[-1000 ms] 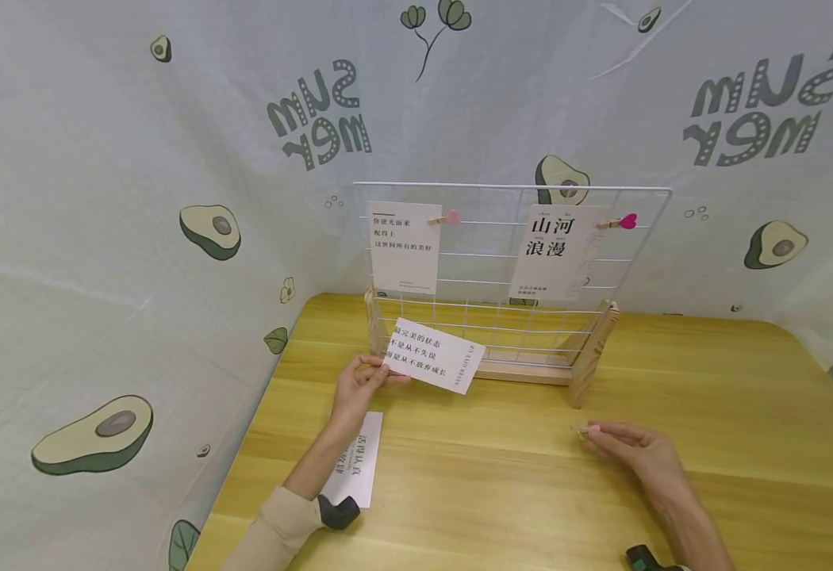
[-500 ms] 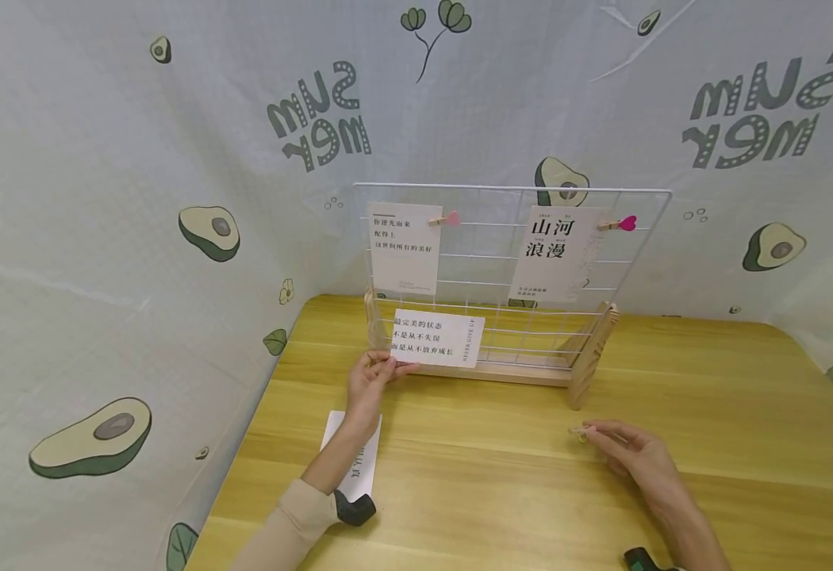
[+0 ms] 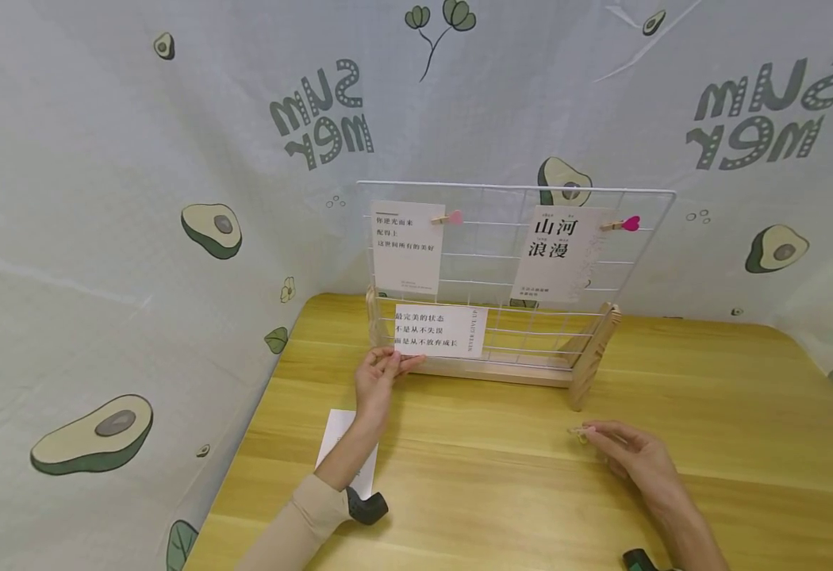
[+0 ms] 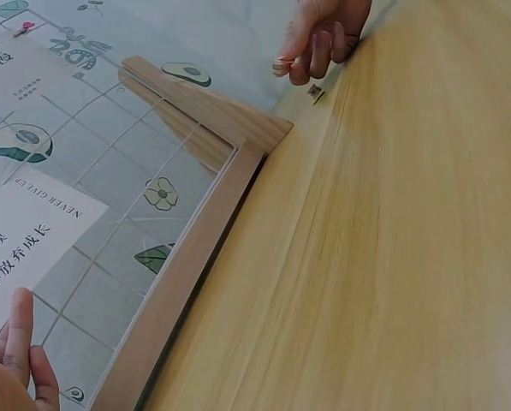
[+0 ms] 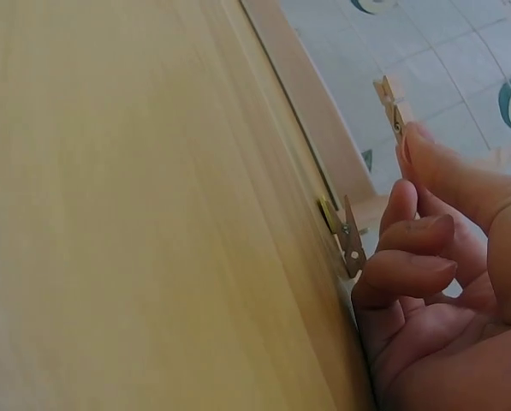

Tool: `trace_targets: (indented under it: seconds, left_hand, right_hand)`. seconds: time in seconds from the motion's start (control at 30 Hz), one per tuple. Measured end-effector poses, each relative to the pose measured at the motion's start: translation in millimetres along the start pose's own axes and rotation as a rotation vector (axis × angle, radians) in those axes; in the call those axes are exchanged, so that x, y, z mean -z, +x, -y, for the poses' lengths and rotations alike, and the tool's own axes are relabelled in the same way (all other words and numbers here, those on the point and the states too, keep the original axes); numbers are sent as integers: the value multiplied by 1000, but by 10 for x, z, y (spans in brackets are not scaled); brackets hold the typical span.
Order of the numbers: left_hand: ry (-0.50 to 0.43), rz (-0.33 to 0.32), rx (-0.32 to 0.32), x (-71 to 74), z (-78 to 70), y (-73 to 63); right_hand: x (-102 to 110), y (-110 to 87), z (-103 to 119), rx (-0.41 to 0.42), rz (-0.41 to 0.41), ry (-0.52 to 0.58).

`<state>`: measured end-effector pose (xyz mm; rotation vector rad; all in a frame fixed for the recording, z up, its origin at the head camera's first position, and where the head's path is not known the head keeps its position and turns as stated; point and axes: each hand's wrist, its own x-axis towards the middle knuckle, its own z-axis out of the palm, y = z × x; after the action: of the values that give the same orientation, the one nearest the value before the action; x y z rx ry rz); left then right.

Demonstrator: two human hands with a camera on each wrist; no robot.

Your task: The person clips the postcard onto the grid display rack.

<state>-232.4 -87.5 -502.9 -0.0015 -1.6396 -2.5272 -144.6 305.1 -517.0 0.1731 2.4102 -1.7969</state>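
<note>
In the head view my left hand (image 3: 376, 387) pinches the lower left corner of a white printed card (image 3: 439, 331). The card lies level against the lower left of a white wire grid (image 3: 516, 329) on a wooden stand (image 3: 591, 357). My right hand (image 3: 636, 456) is low over the table, right of centre. Its thumb and forefinger pinch a small wooden clothespin (image 5: 390, 103). A second clothespin (image 5: 349, 238) shows by the curled fingers in the right wrist view; whether they hold it or it touches the table I cannot tell.
Two cards hang higher on the grid, the left card (image 3: 407, 258) by a pale pink heart clothespin (image 3: 448, 217), the right card (image 3: 559, 262) by a magenta one. Another card (image 3: 338, 436) lies on the wooden table (image 3: 474, 476), partly under my left forearm. An avocado-print cloth (image 3: 102, 238) hangs behind.
My left hand has moved forward and slightly right, bringing the card from tilted to level against the grid. My right hand has stayed nearly still with its clothespin.
</note>
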Motion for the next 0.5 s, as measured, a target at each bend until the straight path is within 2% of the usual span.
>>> trace_targets:
  seconds: [0.13,0.23,0.37,0.5]
  left_hand:
    - [-14,-17,-12,-14,-1,2]
    - [-6,-32,-16,-34,-1,6]
    - [19,-44,-10,-63,0,11]
    - [22,-58,-1,-78,1,12]
  right_hand:
    - [-77,26,64,-66,8,-56]
    - [-167,51,145,-60,19,-121]
    - [-287,101,325,31,40,-219]
    - [-437,184,635,152,17,-271]
